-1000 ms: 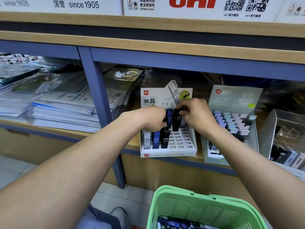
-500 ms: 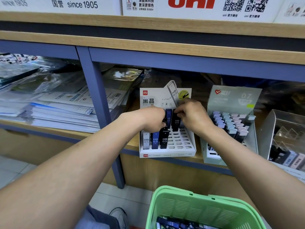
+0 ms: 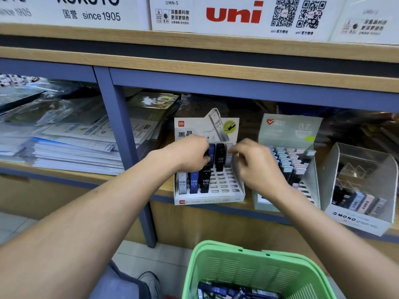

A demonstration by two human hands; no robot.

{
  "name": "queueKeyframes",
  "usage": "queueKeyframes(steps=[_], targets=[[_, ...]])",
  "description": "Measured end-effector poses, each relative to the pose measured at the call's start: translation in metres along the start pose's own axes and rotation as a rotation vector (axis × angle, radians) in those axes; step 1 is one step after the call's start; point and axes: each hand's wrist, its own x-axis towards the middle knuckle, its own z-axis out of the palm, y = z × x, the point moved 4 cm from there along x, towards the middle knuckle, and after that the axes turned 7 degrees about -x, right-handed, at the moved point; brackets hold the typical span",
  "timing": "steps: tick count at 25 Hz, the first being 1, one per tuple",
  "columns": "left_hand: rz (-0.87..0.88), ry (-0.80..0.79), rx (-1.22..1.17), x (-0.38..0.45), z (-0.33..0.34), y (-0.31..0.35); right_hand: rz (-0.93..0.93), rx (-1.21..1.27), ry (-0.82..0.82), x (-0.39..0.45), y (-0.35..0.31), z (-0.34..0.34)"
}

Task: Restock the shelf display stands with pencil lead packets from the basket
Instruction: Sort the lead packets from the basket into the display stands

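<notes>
Reaching into the shelf, both hands are shown over the white stand (image 3: 228, 192) of HB 0.5 lead packets. The left hand (image 3: 190, 153) is curled, its fingers closed on dark packets held at the stand's back row, against a blue packet (image 3: 212, 153). The right hand (image 3: 257, 167) is seen just right of the back row with fingers loosely bent and blurred; whether anything is pinched cannot be told. Between the two hands, a black packet (image 3: 220, 157) is seated upright in its slot, with a grey packet (image 3: 228, 157) beside it, near the right fingertips. Below the left hand, three packets are set in the front row: grey (image 3: 182, 185), blue (image 3: 194, 184) and black (image 3: 205, 182). The slots under the right hand are unfilled. Right of the right hand, a pale green 0.7 stand (image 3: 289, 130) is placed, and beyond it a MONO stand (image 3: 358, 219). Below both forearms, the green basket (image 3: 254, 275) is seen with more packets (image 3: 218, 290) lying inside. Left of the left arm, paper stacks (image 3: 64, 147) are shelved.
</notes>
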Motion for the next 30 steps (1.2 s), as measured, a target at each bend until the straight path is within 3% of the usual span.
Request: queueKeyframes(steps=[3,5,9,11,14,18,24,27,30], targets=[[0.083,0.138,-0.051,-0.02,-0.002,0.041,0.007,0.027,-0.092,-0.063,0.004,-0.004],[0.2,0.118,-0.04,-0.036,0.024,0.078,0.086,0.044,-0.269,-0.11,0.016,0.01],[0.356,-0.343,0.106,-0.06,0.133,0.126,0.167,-0.02,-0.835,-0.205,0.045,0.074],[0.349,-0.537,0.165,-0.071,0.187,0.136,0.267,-0.003,-0.99,-0.246,0.065,0.1],[0.277,-0.779,0.251,-0.086,0.256,0.141,0.368,0.002,-1.058,-0.289,0.088,0.128],[0.14,-0.843,0.197,-0.091,0.334,0.14,0.499,-0.041,-1.11,-0.335,0.113,0.167],[-0.098,-0.746,0.133,-0.09,0.425,0.114,0.425,-0.175,-1.218,-0.37,0.134,0.213],[-0.124,-0.694,0.092,-0.089,0.453,0.112,0.386,-0.243,-1.28,-0.379,0.14,0.229],[-0.145,-0.603,0.135,-0.091,0.465,0.11,0.342,-0.307,-1.225,-0.385,0.141,0.245]])
